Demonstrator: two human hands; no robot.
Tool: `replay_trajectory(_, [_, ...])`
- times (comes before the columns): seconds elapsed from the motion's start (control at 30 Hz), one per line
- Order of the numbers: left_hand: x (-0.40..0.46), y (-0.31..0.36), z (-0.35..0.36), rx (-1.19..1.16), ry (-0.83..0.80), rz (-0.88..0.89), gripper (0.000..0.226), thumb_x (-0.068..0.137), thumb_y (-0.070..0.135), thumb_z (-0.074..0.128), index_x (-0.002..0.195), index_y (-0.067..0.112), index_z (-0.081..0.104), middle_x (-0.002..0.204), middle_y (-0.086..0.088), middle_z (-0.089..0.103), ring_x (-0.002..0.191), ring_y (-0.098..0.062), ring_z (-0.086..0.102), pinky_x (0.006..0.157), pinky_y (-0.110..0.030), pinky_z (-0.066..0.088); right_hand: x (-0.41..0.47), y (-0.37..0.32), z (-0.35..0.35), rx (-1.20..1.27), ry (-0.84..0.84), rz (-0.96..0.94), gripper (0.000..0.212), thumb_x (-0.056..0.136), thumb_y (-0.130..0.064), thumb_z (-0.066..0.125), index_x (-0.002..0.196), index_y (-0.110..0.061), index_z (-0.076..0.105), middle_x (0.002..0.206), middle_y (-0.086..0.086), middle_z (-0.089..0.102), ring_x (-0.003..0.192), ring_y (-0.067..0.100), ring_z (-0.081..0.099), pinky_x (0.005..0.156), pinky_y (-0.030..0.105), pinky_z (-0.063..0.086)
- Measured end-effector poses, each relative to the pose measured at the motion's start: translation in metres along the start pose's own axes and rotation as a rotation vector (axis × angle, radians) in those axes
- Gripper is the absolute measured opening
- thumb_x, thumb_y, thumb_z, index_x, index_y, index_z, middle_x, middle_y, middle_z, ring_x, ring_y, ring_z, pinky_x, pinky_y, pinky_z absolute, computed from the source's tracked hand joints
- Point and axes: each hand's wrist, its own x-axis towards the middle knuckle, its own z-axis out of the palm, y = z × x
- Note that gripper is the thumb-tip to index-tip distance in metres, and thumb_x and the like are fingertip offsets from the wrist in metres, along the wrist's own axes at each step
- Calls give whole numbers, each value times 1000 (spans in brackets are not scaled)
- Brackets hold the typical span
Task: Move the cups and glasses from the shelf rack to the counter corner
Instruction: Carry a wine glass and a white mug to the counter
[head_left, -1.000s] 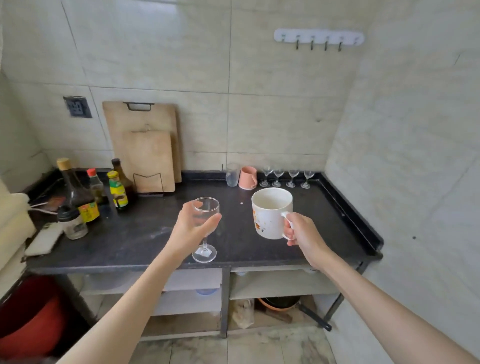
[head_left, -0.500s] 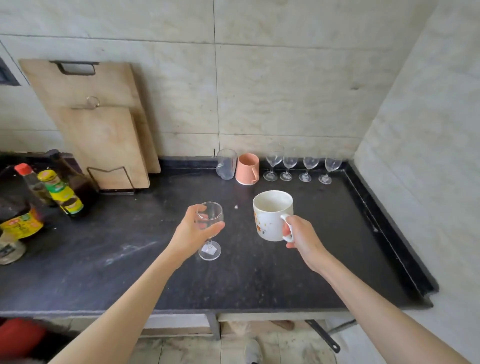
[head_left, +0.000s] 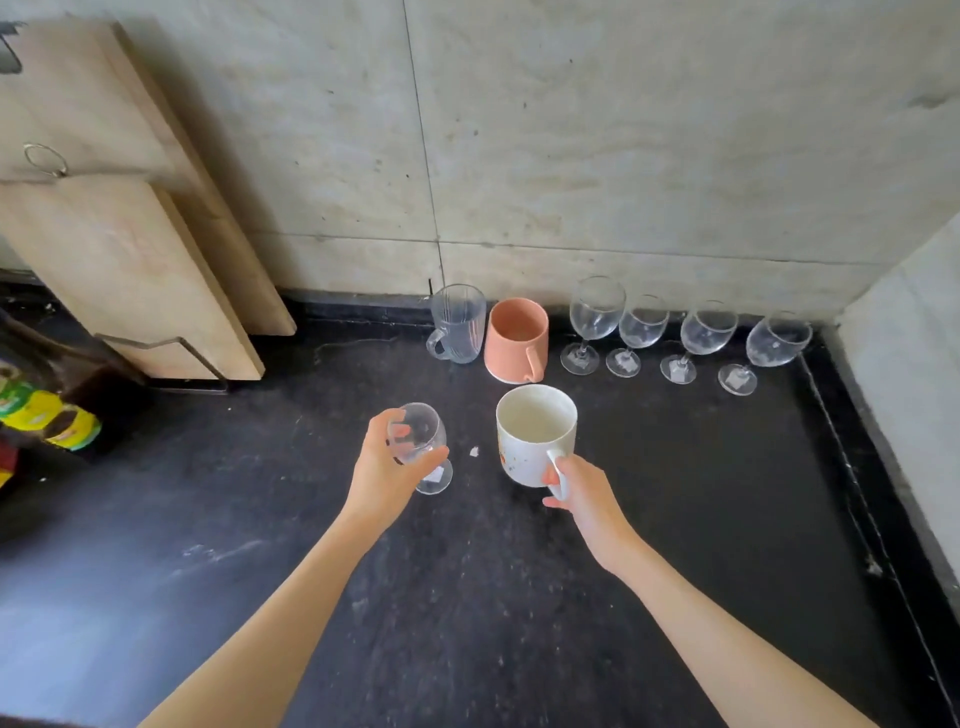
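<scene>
1. Left hand grips a wine glass; right hand holds a white mug by its handle.
2. Both have come in closer over the black surface since a second ago.
3. At 12–1 o'clock: clear mug, pink cup, four stemmed glasses already in the corner.
4. Set-down looks next.
</scene>
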Motion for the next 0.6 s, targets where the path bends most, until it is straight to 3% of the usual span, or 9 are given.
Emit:
replay_trajectory(0.17, [34, -3, 9, -11, -7, -13, 56, 75, 24, 74, 120, 27, 40, 118, 8, 49, 106, -14, 56, 89, -37, 50, 32, -2, 3, -69, -19, 6, 32, 90, -16, 39, 59, -14, 45, 94, 0, 58, 91, 15, 56, 72, 25, 49])
replay_trajectory(0.23, [44, -2, 13, -20, -7, -12, 55, 75, 23, 74, 119, 28, 40, 112, 13, 50, 105, -12, 56, 88, -36, 51, 41, -2, 4, -109, -30, 17, 30, 92, -19, 37, 64, -14, 47, 92, 1, 58, 89, 15, 56, 75, 28, 49])
replay_trajectory(0.33, [57, 0, 19, -18, -15, 10, 54, 75, 21, 74, 118, 26, 41, 107, 22, 47, 105, -11, 55, 87, -33, 51, 51, -2, 7, -125, -57, 17, 34, 93, -21, 36, 61, -15, 45, 92, 2, 59, 89, 16, 57, 94, 41, 47])
replay_trajectory(0.43, [68, 2, 23, -15, -18, 28, 56, 74, 20, 75, 121, 21, 43, 106, 23, 47, 104, -9, 55, 80, -24, 49, 57, -3, 11, -120, -62, 39, 35, 95, -24, 36, 63, -16, 46, 93, -1, 60, 92, 16, 58, 97, 39, 45])
replay_trajectory(0.6, [82, 3, 28, -26, -31, 37, 54, 75, 17, 75, 118, 25, 43, 106, 25, 48, 107, -12, 53, 79, -20, 46, 64, -3, 15, -101, -69, 57, 33, 96, -21, 36, 67, -14, 50, 90, -4, 60, 100, 19, 56, 98, 34, 42])
